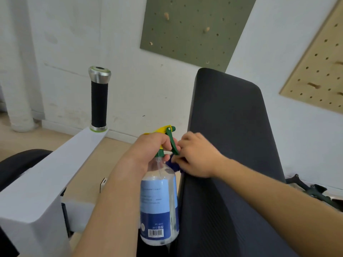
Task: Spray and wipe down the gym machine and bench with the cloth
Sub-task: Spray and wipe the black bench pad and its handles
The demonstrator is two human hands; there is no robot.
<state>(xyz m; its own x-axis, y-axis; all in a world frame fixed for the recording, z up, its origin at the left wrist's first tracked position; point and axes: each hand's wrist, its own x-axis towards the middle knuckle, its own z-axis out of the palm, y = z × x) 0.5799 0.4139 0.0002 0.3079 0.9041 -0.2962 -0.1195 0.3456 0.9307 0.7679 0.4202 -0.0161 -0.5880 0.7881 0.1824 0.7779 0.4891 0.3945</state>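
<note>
1. The left hand (148, 147) grips the spray bottle (159, 201) at its neck. The fingers are curled close together round the neck, just under the yellow spray head. Whether a finger lies on the green trigger (173, 145) I cannot tell.
2. The spray bottle is clear plastic with a blue and white label and a barcode near the bottom. It is held almost upright, in the air, just beside the left edge of the bench pad (232, 127). The nozzle points away from the person.
3. The right hand (196, 156) holds the dark blue cloth (173, 165) against the left edge of the bench pad. Its fingers are bent and pressed together over the bunched cloth, so only a small part of the cloth shows, between the 2 hands.
4. The right hand's fingers are very near the trigger; I cannot tell if they touch it.
5. The bench pad is dark grey, long and tilted upward toward the wall.
6. To the left stands the white machine arm (46, 173). On its far end is an upright black handle (99, 102) with a silver cap.
7. On the white wall behind hang 2 boards: a green pegboard (194, 25) and a wooden pegboard (319, 71), each with some pegs.
</note>
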